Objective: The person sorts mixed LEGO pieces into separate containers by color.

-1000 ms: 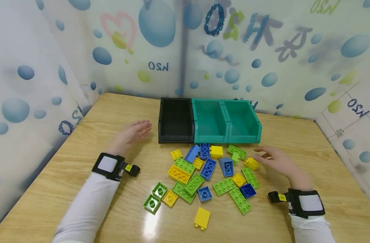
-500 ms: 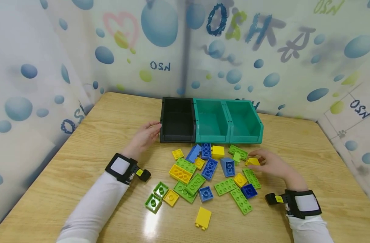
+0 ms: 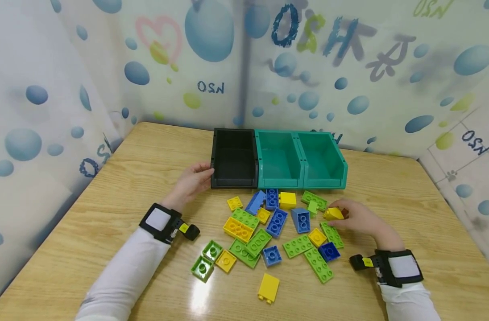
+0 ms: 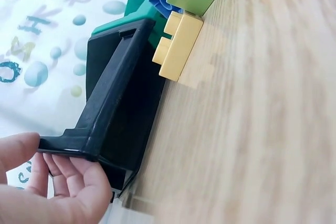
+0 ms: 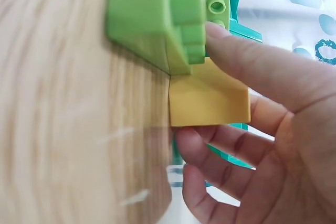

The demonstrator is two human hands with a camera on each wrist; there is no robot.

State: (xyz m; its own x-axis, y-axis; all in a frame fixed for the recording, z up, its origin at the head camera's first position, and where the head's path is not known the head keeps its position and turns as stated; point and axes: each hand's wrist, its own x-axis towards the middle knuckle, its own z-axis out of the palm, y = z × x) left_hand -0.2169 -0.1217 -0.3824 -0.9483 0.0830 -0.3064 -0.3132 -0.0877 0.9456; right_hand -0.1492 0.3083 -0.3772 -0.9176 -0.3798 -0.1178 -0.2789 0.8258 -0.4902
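Observation:
My left hand grips the left side of the black storage bin; in the left wrist view the thumb lies over the rim and the curled fingers sit beneath it. On the right, my right hand pinches a yellow toy brick between thumb and fingers. The right wrist view shows that brick low at the tabletop, partly behind a green brick. Several green, blue and yellow bricks lie scattered between the hands, among them a blue sloped brick.
Two teal bins stand joined to the right of the black one, along the back of the wooden table. A yellow brick lies apart at the front. A patterned curtain hangs behind.
The left hand has moved right and taken hold of the black bin's side. The right hand has moved slightly left and closed round the yellow brick.

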